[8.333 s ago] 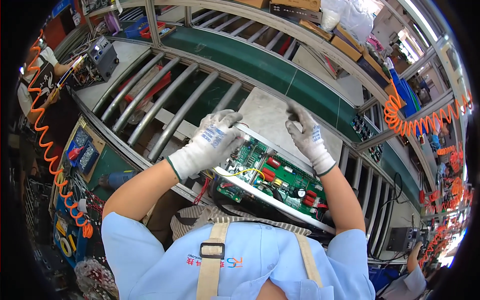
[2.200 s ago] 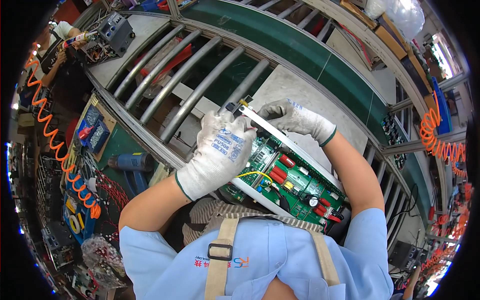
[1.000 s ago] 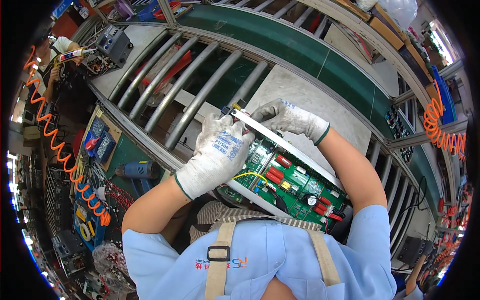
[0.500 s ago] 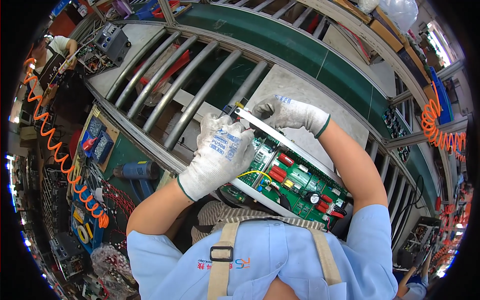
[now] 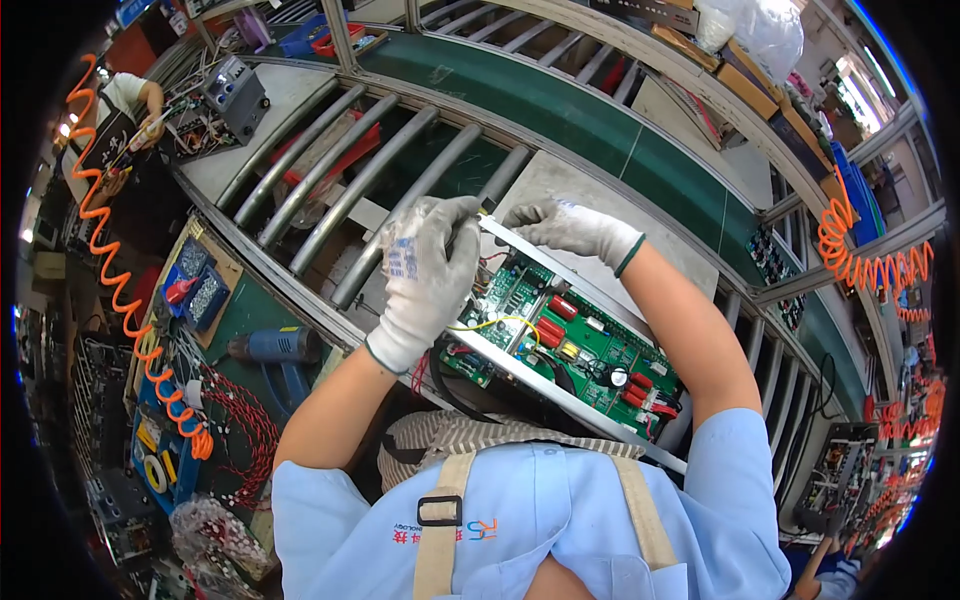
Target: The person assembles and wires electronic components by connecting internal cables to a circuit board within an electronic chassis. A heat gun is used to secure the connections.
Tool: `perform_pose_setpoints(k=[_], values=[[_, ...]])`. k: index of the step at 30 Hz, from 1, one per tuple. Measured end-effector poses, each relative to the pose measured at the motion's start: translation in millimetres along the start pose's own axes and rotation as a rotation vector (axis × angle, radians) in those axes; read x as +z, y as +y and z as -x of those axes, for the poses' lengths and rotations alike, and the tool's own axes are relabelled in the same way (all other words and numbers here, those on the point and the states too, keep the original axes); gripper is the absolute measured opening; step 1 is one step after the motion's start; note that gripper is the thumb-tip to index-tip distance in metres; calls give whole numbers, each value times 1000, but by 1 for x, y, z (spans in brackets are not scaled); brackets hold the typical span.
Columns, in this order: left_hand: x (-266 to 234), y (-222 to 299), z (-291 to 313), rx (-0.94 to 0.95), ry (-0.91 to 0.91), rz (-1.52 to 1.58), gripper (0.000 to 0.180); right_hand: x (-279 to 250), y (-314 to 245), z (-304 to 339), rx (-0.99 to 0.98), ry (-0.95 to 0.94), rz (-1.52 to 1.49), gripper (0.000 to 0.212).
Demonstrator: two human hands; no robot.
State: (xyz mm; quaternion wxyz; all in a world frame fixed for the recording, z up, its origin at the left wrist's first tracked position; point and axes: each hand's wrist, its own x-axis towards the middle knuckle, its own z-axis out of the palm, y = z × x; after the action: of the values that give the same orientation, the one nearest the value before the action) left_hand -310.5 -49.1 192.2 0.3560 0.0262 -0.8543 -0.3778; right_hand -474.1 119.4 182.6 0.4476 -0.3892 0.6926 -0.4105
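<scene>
Head view — left hand (image 5: 430, 268) and right hand (image 5: 578, 232) by circuit board (image 5: 598, 358) — grips unclear.

Green circuit board (image 5: 592, 345) with red components (image 5: 550, 332), aslant between two pale rails (image 5: 540, 258)

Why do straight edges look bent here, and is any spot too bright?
Head view: the wide fisheye lens bows the green belt; head view, upper right: the window glares nearly white; head view, middle: the circuit board looks well lit and fairly sharp.
</scene>
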Motion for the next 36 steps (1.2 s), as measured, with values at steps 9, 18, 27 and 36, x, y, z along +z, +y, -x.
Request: perform_pose_setpoints(k=[9, 18, 27, 36], values=[[8, -9, -9, 76, -479, -579, 29, 7, -16, -2, -219, 386, 1212, 13], [4, 1, -16, 348, -562, -425, 21, -44, 12, 32, 124, 433, 99, 14], [5, 9, -11, 391, -567, -660, 27, -9, 9, 24, -39, 356, -269, 26], [11, 2, 2, 234, -569, -675, 26, 5, 17, 21, 104, 376, -200, 24]])
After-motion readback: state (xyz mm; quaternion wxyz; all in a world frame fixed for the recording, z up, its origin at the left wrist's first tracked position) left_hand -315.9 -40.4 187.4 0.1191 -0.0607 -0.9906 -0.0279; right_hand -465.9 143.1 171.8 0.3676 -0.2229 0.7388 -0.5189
